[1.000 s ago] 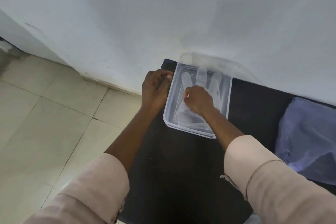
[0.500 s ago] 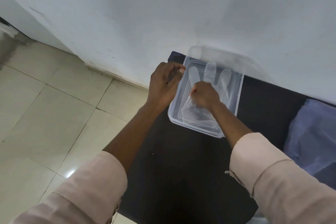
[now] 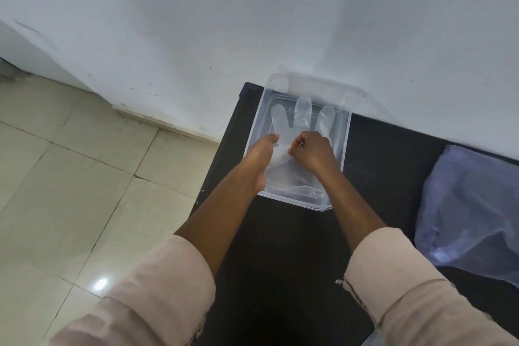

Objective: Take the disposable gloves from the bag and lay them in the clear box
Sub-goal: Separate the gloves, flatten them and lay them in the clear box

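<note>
Sitting near the far left corner of the dark table (image 3: 280,261), the clear box (image 3: 346,132) is holding a translucent glove (image 3: 303,115) lying flat inside, fingers pointing toward the white wall (image 3: 252,22). Its lid (image 3: 365,95) is leaning between box and wall, so little room is showing behind. The right hand (image 3: 311,152) is curling closed over the glove's palm; whether it is pinching the film cannot be told. The left hand (image 3: 259,160) is reaching in over the box's left rim, fingers extended, their tips touching the glove. The bluish bag (image 3: 471,213) is lying well apart, cut off by the right frame edge, contents indistinct
</note>
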`<state>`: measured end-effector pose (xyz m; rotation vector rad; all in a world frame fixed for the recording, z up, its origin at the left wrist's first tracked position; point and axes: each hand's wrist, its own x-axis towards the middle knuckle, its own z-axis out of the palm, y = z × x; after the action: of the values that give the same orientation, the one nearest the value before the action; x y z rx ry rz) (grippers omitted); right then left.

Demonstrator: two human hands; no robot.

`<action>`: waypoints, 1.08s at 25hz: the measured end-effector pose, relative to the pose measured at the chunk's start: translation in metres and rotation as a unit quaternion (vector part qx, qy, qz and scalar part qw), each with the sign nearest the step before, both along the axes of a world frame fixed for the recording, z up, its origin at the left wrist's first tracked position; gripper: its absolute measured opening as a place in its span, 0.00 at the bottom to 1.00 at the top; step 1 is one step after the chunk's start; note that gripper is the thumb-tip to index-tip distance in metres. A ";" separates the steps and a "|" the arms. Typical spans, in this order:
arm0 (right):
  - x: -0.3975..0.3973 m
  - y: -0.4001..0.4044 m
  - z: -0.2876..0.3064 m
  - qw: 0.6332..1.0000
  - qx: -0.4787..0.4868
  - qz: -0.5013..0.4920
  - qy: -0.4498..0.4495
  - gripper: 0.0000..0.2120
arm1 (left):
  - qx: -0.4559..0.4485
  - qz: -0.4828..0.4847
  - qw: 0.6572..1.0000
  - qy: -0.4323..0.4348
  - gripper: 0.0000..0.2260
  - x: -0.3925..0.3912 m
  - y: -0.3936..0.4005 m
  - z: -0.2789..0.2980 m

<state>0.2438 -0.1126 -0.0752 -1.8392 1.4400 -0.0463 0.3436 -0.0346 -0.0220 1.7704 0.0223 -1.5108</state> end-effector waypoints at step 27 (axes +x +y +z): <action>-0.007 0.008 0.005 0.994 -0.004 -0.023 -0.103 0.10 | -0.103 -0.023 0.989 -0.100 0.23 0.000 -0.004 -0.031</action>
<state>0.2367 -0.1049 -0.0703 -1.7526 1.3394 -0.2574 0.3431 -0.0386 -0.0527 1.7544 -0.2681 -1.3103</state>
